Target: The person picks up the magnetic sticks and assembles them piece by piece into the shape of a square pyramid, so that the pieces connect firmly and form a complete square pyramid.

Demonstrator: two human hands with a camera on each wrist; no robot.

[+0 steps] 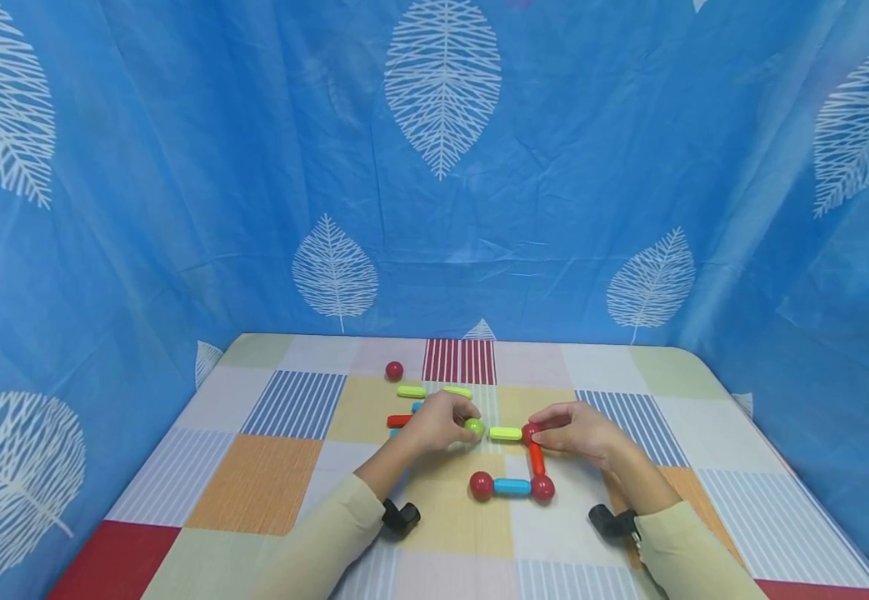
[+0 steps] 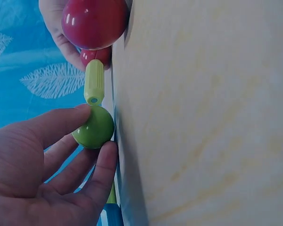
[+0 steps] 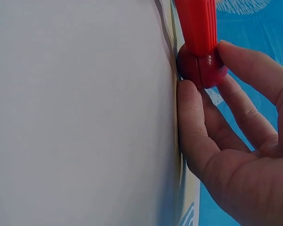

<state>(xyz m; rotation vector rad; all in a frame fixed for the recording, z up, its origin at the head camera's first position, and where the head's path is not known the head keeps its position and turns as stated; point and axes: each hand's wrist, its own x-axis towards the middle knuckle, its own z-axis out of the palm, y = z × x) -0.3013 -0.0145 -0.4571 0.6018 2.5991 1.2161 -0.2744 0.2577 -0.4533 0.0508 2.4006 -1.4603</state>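
Pinching left hand (image 1: 441, 422): green ball (image 1: 475, 427), lower middle of the frame.
Right hand (image 1: 582, 432): bent fingers hold red ball (image 1: 529, 433), just right.
Yellow stick (image 1: 505, 434): might pop off if green ball bumps it crooked.

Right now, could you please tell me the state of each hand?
Left hand: holding the green ball between thumb and fingers.
Right hand: holding the red ball where the red stick and the yellow-green stick meet.
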